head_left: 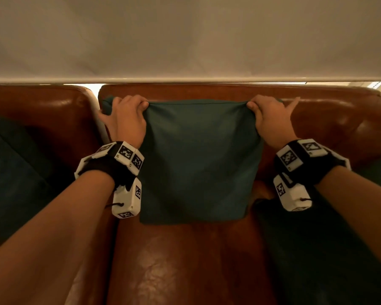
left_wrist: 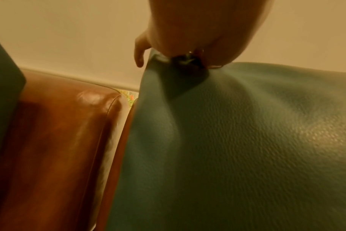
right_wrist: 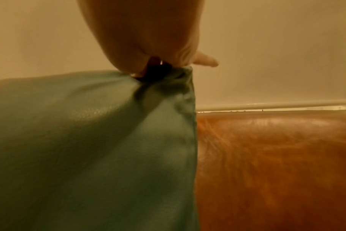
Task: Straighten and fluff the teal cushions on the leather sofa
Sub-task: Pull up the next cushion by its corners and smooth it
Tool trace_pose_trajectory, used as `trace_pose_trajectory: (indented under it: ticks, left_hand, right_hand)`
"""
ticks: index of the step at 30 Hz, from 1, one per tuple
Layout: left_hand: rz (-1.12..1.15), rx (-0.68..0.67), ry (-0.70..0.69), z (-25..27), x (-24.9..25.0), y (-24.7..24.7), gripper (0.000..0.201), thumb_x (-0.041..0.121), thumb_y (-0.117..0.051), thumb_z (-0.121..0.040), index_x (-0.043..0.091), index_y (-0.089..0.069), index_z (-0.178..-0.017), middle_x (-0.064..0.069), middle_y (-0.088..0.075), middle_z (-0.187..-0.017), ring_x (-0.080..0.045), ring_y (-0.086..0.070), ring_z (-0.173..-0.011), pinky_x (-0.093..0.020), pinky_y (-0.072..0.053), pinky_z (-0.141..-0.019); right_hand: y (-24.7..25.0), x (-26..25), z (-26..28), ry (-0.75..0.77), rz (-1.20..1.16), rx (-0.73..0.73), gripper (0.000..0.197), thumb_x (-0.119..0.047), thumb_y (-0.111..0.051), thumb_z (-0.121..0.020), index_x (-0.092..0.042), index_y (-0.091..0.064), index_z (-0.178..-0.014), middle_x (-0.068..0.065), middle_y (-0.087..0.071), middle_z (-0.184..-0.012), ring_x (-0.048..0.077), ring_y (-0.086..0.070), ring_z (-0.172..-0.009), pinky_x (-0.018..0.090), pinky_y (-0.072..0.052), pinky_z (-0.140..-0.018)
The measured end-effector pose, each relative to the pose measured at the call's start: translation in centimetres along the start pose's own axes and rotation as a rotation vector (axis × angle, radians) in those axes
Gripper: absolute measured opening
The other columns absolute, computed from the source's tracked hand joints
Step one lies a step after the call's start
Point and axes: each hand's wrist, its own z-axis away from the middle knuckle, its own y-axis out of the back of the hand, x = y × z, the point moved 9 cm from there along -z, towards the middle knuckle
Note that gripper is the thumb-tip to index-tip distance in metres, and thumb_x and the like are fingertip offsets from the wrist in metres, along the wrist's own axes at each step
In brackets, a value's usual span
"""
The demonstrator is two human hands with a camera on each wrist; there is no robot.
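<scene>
Hands (head_left: 128, 119) pinching teal cushion (head_left: 198, 161) corners

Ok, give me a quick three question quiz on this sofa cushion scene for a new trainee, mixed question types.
1. True or false: only the left hand holds the teal cushion.
2. Where on the cushion is each grip? A) bottom corners B) top corners C) middle of the sides
3. Fill in: the cushion stands against the back of the brown leather ____.

Key: 1 false, the right hand pinches it too; 2 B; 3 sofa.
</scene>
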Motion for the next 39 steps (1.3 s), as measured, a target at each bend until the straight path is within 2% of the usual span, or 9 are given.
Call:
trace_pose_trajectory:
  ticks: [4,10,16,20,26,30,33,35,39]
  left_hand:
    - [0.081,0.017,-0.046,0.3,0.5,-0.1,0.021,0.018,-0.042,-0.098,0.018,-0.063,-0.103,-0.002,-0.063,-0.108,-0.023,-0.049,-0.114,-0.061,-0.005,-0.109]
    - [0.055,0.077,-0.158,1.0,0.9,0.4,0.019,0.012,-0.043,-0.094,0.013,-0.062,-0.097,-0.008,-0.062,-0.100,-0.029,-0.049,-0.107,-0.058,-0.015,-0.105]
    - [-0.008,0.024,-0.179,0.5,1.4,-0.8,0.023,0.019,-0.040,-0.097,0.014,-0.061,-0.106,-0.008,-0.060,-0.109,-0.028,-0.047,-0.112,-0.057,-0.014,-0.106]
    - [0.036,0.102,-0.203,2.5,1.1,0.1,0.034,0.029,-0.038,-0.097,0.023,-0.053,-0.126,-0.003,-0.050,-0.134,-0.023,-0.037,-0.131,-0.064,-0.005,-0.108]
    - [-0.212,-0.168,-0.601,12.6,2.2,-5.3,0.060,0.055,-0.028,-0.094,0.036,-0.012,-0.148,0.001,-0.012,-0.157,-0.022,0.000,-0.147,-0.077,-0.004,-0.102]
    - [-0.264,-0.206,-0.306,11.0,-4.0,-5.9,0.070,0.069,-0.023,-0.087,0.043,0.001,-0.147,0.011,0.001,-0.158,-0.022,0.009,-0.146,-0.075,0.006,-0.099]
    - [-0.174,-0.109,0.002,9.7,-7.5,-3.3,0.062,0.056,-0.021,-0.094,0.037,0.000,-0.149,0.000,0.005,-0.160,-0.032,0.007,-0.146,-0.078,0.003,-0.100]
    - [-0.015,0.038,0.173,8.1,-8.7,-0.7,0.057,0.041,-0.024,-0.099,0.026,-0.009,-0.151,-0.003,-0.002,-0.160,-0.030,0.003,-0.146,-0.072,-0.002,-0.106]
    - [0.280,0.185,-0.104,2.4,-5.3,2.2,0.042,0.019,-0.034,-0.101,0.010,-0.041,-0.141,-0.011,-0.033,-0.149,-0.027,-0.028,-0.139,-0.027,-0.015,-0.115]
  right_hand:
    - [0.2,-2.0,0.6,0.211,-0.048,0.067,0.038,-0.036,-0.042,-0.098,-0.016,-0.057,-0.127,0.004,-0.063,-0.119,0.019,-0.053,-0.120,0.052,0.004,-0.113]
    - [-0.1,-3.3,-0.1,0.252,-0.196,0.085,0.023,-0.033,-0.051,-0.092,-0.014,-0.065,-0.091,0.004,-0.065,-0.092,0.025,-0.057,-0.094,0.035,-0.023,-0.087]
    - [-1.6,-3.9,1.3,0.302,0.104,0.084,0.032,-0.032,-0.038,-0.098,-0.008,-0.058,-0.097,0.011,-0.059,-0.094,0.031,-0.056,-0.092,0.048,-0.024,-0.104]
    - [-0.6,-5.2,5.2,0.294,0.143,0.195,0.038,-0.039,-0.048,-0.095,-0.018,-0.050,-0.127,0.012,-0.053,-0.128,0.029,-0.039,-0.129,0.064,-0.018,-0.108]
    - [-6.4,-6.8,11.2,0.432,0.336,-0.068,0.067,-0.070,-0.038,-0.088,-0.042,-0.022,-0.147,0.006,-0.015,-0.158,0.040,-0.009,-0.144,0.076,-0.007,-0.102]
    - [-6.1,-2.8,9.7,0.178,0.289,-0.059,0.076,-0.075,-0.032,-0.085,-0.037,-0.017,-0.149,0.002,-0.011,-0.159,0.032,-0.003,-0.147,0.073,0.005,-0.104]
    - [-3.4,2.4,9.5,-0.136,0.118,0.042,0.062,-0.060,-0.024,-0.093,-0.036,-0.016,-0.149,-0.003,-0.009,-0.160,0.031,0.002,-0.147,0.075,0.005,-0.103]
    - [-1.1,4.6,8.7,-0.262,-0.033,0.140,0.050,-0.045,-0.023,-0.099,-0.035,-0.020,-0.148,-0.004,-0.011,-0.160,0.030,0.003,-0.147,0.074,0.002,-0.105]
    - [1.2,3.9,3.9,-0.092,-0.241,0.193,0.040,-0.027,-0.033,-0.102,-0.021,-0.042,-0.141,0.009,-0.033,-0.152,0.029,-0.020,-0.143,0.043,-0.013,-0.115]
